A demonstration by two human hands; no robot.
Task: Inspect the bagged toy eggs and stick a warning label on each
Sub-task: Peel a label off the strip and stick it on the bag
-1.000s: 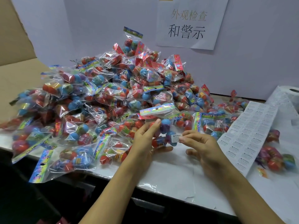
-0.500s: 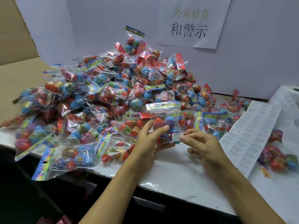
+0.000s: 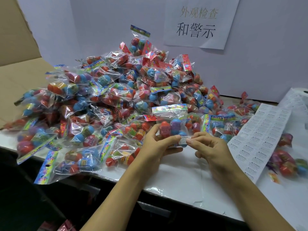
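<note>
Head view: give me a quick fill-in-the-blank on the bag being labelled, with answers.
1. The left hand holds a clear ____ of toy eggs.
2. The right hand presses a white ____ label onto it.
3. The label sheet lies to the ____ of the hands.

Answers: bag; warning; right

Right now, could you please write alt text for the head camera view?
The left hand holds a clear plastic bag of toy eggs while the right hand presses a small white warning label onto it, before a heap of bagged eggs.
</note>
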